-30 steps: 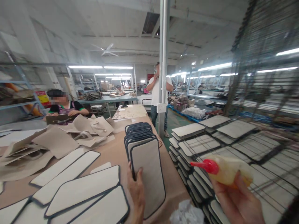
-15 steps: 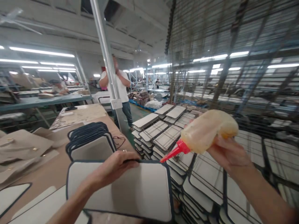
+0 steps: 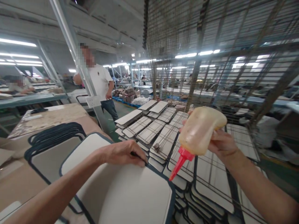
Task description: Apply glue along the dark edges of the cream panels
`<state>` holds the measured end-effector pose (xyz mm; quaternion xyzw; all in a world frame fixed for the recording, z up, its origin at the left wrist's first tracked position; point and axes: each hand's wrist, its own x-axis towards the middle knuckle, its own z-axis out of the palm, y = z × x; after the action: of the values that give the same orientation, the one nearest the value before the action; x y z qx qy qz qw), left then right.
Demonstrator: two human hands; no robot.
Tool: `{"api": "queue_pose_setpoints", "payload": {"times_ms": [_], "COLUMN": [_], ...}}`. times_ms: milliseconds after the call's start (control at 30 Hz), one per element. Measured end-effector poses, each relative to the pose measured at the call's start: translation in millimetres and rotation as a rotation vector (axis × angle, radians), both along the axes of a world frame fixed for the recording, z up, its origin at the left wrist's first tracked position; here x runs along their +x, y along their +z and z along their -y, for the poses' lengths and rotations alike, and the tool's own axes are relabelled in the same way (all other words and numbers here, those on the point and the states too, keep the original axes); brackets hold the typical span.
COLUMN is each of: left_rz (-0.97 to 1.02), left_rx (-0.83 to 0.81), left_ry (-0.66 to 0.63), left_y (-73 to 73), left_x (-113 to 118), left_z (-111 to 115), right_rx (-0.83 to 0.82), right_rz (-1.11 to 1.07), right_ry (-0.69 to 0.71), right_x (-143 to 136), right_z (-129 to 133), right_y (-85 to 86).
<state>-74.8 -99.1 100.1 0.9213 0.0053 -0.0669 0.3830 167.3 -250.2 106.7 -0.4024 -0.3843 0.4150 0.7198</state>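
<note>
Pinning white panel [image 3: 130, 199] with left hand [image 3: 123, 153], fingers pinching far edge; right hand [image 3: 220, 144] clasping glue bottle [image 3: 201, 130], nozzle down. Best squeeze gently, trace dark trim.

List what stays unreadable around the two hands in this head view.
- Left hand: its fingertips curl over the panel's dark edge and are hidden.
- Panel: near end cut off by the bottom edge.
- Glue bottle: the right hand covers its rear.
- Wire rack shelves: motion-blurred, contents unclear.
</note>
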Motion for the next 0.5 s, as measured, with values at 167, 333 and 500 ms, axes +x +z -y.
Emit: {"api": "queue_pose_setpoints", "payload": {"times_ms": [167, 333, 500], "left_rz": [-0.036, -0.029, -0.048], "left_rx": [-0.033, -0.059, -0.070], "left_ry": [-0.034, -0.058, -0.050], "left_y": [9.9, 13.6, 12.9], "left_x": [3, -4, -12], "left_z": [-9, -22, -32], "right_rx": [0.015, 0.032, 0.066], "right_rz": [0.008, 0.014, 0.029], "right_ry": [-0.019, -0.035, 0.042], "right_x": [-8, -19, -29], "right_z": [-6, -17, -28], "right_y": [0.1, 3.2, 1.3]}}
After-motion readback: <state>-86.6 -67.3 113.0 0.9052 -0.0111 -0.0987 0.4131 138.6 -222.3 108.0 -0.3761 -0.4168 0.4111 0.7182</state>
